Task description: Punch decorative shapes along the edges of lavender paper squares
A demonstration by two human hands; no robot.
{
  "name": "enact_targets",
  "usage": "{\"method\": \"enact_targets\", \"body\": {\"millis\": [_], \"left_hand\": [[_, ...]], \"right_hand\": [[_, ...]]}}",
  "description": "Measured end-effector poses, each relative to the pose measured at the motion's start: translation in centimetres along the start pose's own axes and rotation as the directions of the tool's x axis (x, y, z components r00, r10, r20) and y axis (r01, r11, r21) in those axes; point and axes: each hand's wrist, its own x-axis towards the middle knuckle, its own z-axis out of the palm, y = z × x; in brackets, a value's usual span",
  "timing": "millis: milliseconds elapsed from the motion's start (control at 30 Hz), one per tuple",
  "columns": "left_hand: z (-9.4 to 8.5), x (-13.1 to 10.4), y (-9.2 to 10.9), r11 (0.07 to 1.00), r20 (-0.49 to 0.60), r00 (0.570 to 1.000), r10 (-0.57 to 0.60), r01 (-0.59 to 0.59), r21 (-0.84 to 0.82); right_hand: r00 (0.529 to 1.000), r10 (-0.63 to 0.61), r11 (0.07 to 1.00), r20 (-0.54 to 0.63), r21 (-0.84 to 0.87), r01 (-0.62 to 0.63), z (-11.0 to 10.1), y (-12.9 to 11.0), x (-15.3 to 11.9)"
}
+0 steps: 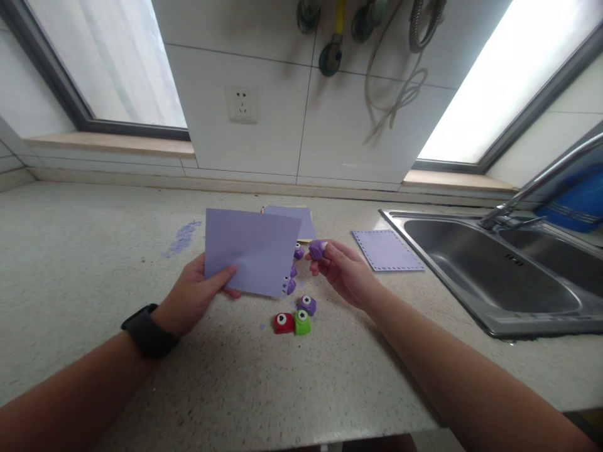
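My left hand (210, 285) grips a sheet of purple paper (249, 251) by its lower left part, thumb on the face and fingers behind. Small cut-outs show at the sheet's lower right corner. Just off its right edge, my right hand (343, 267) pinches a purple craft punch (317, 250), apart from the paper. Several more purple punches stand on the counter, some partly hidden by the sheet. Nearest to me are a purple punch (306, 305) with a star, a red punch (283, 322) with a heart and a green punch (302, 322) with a star.
A purple sheet (389, 250) with a punched border lies beside the steel sink (490, 263). Behind the held sheet rests a paper stack (294, 216). Purple paper bits (183, 238) are scattered at left. The tiled wall carries a socket (242, 103) and pipes.
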Motion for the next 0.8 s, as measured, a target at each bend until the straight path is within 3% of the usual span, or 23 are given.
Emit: {"method": "enact_targets", "body": {"millis": [200, 400, 533, 667, 800], "left_hand": [[0.0, -0.1, 0.1, 1.000, -0.007, 1.000, 0.007, -0.007, 0.031], [0.0, 0.0, 0.1, 0.999, -0.009, 1.000, 0.011, -0.011, 0.035], [0.0, 0.0, 0.0, 0.999, -0.009, 1.000, 0.014, -0.014, 0.050], [0.0, -0.1, 0.1, 0.996, -0.007, 1.000, 0.025, -0.025, 0.081], [-0.1, -0.2, 0.1, 0.987, -0.008, 1.000, 0.028, -0.026, 0.160]], "right_hand": [[1.000, 0.029, 0.998, 0.001, -0.048, -0.029, 0.2, 0.4, -0.1], [1.000, -0.022, 0.992, 0.021, -0.122, 0.024, 0.2, 1.0, 0.0], [0.980, -0.198, 0.939, 0.013, -0.284, 0.193, 0.6, 0.9, -0.2], [0.904, -0.426, 0.808, 0.027, -0.438, 0.394, 1.2, 0.3, -0.9], [0.855, -0.519, 0.742, 0.005, -0.494, 0.454, 1.6, -0.1, -1.6]]}}
